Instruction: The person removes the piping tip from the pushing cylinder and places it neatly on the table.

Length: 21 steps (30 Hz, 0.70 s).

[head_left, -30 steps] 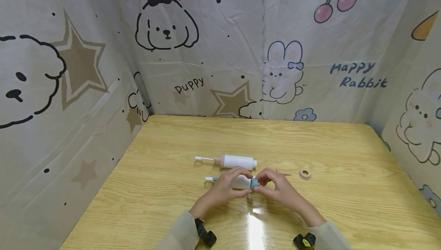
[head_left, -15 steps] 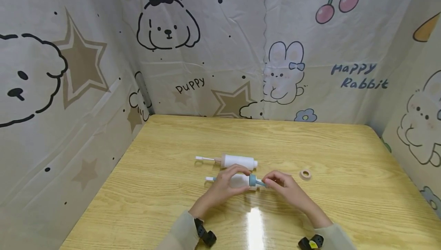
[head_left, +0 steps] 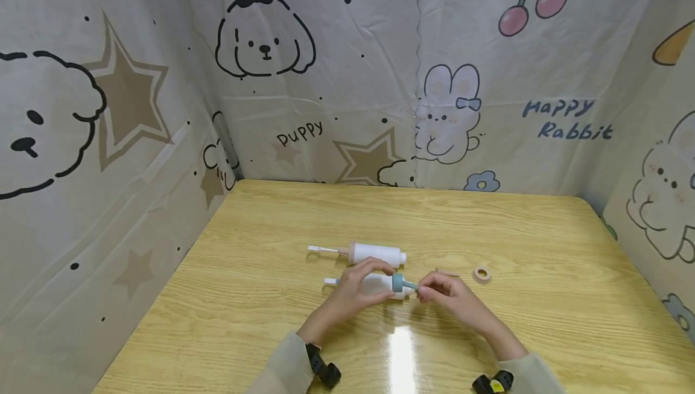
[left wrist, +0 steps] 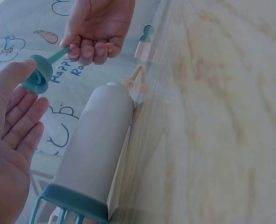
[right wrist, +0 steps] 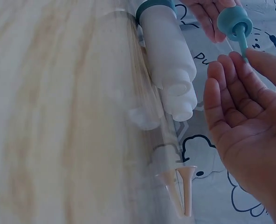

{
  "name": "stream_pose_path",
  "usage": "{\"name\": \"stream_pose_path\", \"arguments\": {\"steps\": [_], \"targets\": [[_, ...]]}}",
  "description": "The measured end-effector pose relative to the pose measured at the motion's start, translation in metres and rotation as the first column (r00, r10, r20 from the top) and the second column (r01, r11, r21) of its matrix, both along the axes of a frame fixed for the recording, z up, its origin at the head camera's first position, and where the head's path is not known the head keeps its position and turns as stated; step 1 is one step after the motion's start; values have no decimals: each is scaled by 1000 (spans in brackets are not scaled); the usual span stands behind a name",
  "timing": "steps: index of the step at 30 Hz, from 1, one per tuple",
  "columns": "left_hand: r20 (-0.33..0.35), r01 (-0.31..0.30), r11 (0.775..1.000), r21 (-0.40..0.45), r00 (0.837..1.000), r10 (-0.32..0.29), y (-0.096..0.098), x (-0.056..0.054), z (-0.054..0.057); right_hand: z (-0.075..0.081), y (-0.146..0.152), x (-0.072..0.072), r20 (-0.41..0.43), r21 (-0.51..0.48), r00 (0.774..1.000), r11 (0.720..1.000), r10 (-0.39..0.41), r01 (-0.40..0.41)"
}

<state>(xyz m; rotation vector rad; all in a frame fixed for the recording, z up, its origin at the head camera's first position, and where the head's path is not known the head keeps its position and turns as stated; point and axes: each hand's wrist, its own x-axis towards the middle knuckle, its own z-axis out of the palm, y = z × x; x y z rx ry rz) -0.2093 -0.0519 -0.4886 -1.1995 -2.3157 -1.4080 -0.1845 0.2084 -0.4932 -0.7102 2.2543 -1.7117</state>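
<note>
My left hand [head_left: 355, 290] pinches a teal screw cap [head_left: 397, 283] between thumb and fingers, above the table. A thin teal stem [left wrist: 58, 55] sticks out of the cap toward the right, and my right hand [head_left: 449, 295] pinches its far end with thumb and fingertips. Behind the left hand lies a white bottle [left wrist: 96, 135] on its side, with a pronged teal end piece [left wrist: 75, 203] and a bare neck [right wrist: 177, 88]. Beyond it lies a second white bottle [head_left: 377, 255] with a beige end piece [head_left: 351, 253].
A beige cone-shaped nozzle [right wrist: 188, 191] lies to the right of the bottles. Farther right is a beige ring [head_left: 481, 275]. White tips [head_left: 322, 249] stick out leftward from the bottles. Patterned cloth walls [head_left: 347, 80] surround the wooden table [head_left: 543, 297].
My right hand has drawn back to the right from the cap, and the teal stem between the hands has come into view. The left hand has stayed nearly still.
</note>
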Motion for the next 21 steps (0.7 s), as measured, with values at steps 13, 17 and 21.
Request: {"name": "stream_pose_path", "arguments": {"steps": [13,17,21], "targets": [[44,4,999,-37,999,-2,1,1,-1,4,-10,-1,-15,-28,998,998,55,-55],[35,3,999,-46,999,-2,2,2,-2,5,-13,-2,-5,-19,998,997,69,-69],[26,-5,999,-46,1000,6,1,3,-2,5,-15,-2,2,-17,997,997,72,-72]]}}
